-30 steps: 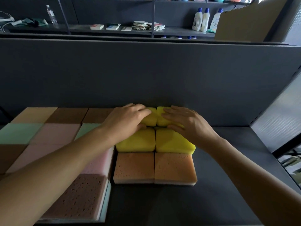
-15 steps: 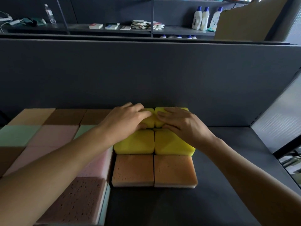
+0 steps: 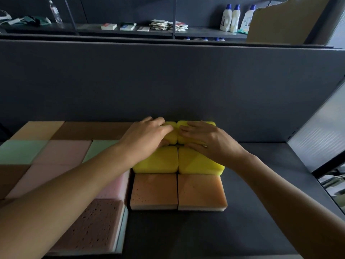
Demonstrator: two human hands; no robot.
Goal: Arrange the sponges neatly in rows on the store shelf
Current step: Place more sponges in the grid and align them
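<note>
**Left:** a block of flat rectangular foam sponges [image 3: 63, 152] in tan, brown, green and pink lies edge to edge on the dark grey store shelf [image 3: 261, 212].

**Centre:** a two-wide column abuts this block. It has two orange porous sponges [image 3: 155, 189] in front, two yellow rounded sponges [image 3: 158, 161] in the middle, and a back pair of yellow sponges [image 3: 182, 124] by the grey back panel [image 3: 186, 86].
- The left hand [image 3: 147, 139] grips the left sponge of the back pair, fingers curled over its top and thumb tucked at its near side.
- The right hand [image 3: 209, 143] presses the right one, fingers together and nearly straight across the top.

The step in hand appears to be seating the back pair flush. The next move likely calls for squaring their seam with the row in front, then letting go.

**Right:** bare shelf runs to the pale side panel [image 3: 321, 131] and in front of the orange pair, leaving room for further columns.
</note>
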